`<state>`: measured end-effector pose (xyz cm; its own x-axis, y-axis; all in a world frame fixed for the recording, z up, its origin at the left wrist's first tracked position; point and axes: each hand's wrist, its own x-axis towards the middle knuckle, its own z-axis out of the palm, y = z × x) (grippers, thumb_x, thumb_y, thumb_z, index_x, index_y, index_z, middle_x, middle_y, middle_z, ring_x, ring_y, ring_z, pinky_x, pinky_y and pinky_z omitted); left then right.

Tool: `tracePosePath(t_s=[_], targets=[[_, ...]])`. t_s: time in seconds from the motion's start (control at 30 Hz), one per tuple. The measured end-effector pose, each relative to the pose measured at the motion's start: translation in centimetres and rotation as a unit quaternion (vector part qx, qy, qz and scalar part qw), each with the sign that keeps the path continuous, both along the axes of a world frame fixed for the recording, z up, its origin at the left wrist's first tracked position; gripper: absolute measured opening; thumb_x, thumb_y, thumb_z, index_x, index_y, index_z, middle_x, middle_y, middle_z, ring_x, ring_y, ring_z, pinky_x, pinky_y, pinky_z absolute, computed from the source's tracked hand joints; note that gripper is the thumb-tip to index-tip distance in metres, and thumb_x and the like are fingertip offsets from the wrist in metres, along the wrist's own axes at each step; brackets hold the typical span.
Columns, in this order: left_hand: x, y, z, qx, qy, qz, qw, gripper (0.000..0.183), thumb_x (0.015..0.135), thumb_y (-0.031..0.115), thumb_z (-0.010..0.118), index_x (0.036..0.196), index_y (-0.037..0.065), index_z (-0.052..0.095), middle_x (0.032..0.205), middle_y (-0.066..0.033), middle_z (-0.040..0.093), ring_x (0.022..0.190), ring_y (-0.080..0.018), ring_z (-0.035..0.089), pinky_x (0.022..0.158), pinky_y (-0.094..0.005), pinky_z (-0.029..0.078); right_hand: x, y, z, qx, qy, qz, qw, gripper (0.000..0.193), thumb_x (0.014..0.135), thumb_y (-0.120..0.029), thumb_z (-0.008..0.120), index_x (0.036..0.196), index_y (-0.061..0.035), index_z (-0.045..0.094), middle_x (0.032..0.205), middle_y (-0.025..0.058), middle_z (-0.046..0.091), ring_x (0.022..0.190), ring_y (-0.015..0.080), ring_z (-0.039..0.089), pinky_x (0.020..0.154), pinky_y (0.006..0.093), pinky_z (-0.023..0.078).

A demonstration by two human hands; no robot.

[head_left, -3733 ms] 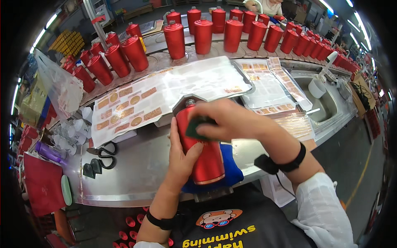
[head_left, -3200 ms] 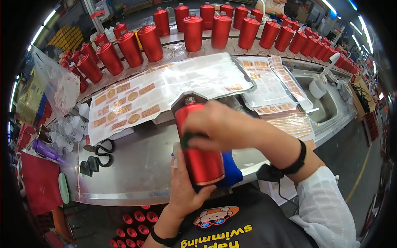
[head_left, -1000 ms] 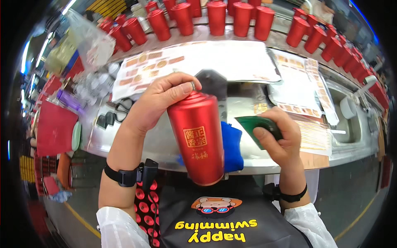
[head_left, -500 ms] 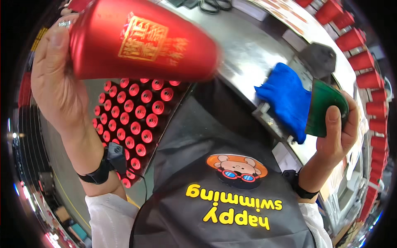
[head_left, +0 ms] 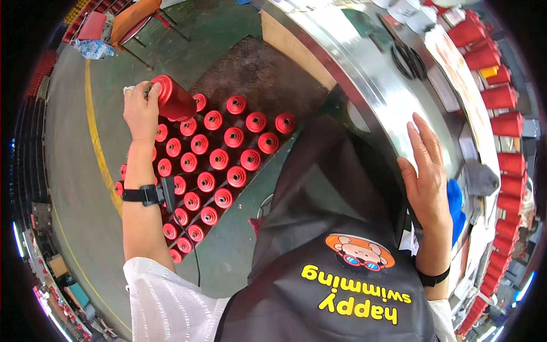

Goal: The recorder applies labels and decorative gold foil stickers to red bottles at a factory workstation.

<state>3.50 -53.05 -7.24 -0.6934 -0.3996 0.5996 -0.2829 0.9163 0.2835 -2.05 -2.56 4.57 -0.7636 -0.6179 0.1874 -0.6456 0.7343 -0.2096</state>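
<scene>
My left hand is closed on the top end of a red bottle, out to the left. The bottle is tilted above the far left part of a dark board that bears rows of similar red bottles, seen from above with stepped tops. My right hand is open and holds nothing, its fingers stretched out over the edge of a shiny metal table. A blue cloth lies partly hidden behind that hand. A dark green flat piece lies at the table's far end.
Black scissors lie on the table next to white papers. Red cup-shaped pieces line the right side. An orange chair stands at the far left, near a yellow floor line.
My left hand has carried the red bottle away from me, over the board of bottles. My right hand has let go of the green piece and opened.
</scene>
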Motion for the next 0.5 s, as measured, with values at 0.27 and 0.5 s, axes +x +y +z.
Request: tracePosePath(t_s=[0.27, 0.5], targets=[[-5.9, -11.4, -9.3, 0.033, -0.063, 0.082, 0.994, 0.035, 0.088, 0.034, 0.062, 0.103, 0.003, 0.066, 0.103, -0.0188, 0.059, 0.094, -0.0358, 0.059, 0.083, -0.0426, 0.048, -5.0, -6.0, -3.7, 0.098, 0.035, 0.012, 0.995, 0.064, 0.073, -0.008, 0.072, 0.132, 0.0032, 0.047, 0.140, 0.0174, 0.044, 0.125, 0.0390, 0.042, 0.104, 0.0467, 0.035], [-10.6, -15.4, -17.9, 0.116, -0.112, 0.164, 0.973, 0.034, 0.087, 0.031, 0.062, 0.105, 0.002, 0.066, 0.103, -0.0238, 0.059, 0.096, -0.0401, 0.059, 0.085, -0.0456, 0.048, -5.7, -6.9, -4.0, 0.161, 0.047, 0.013, 0.986, 0.060, 0.075, -0.002, 0.066, 0.131, 0.0075, 0.045, 0.136, 0.0220, 0.045, 0.123, 0.0417, 0.043, 0.104, 0.0488, 0.034]])
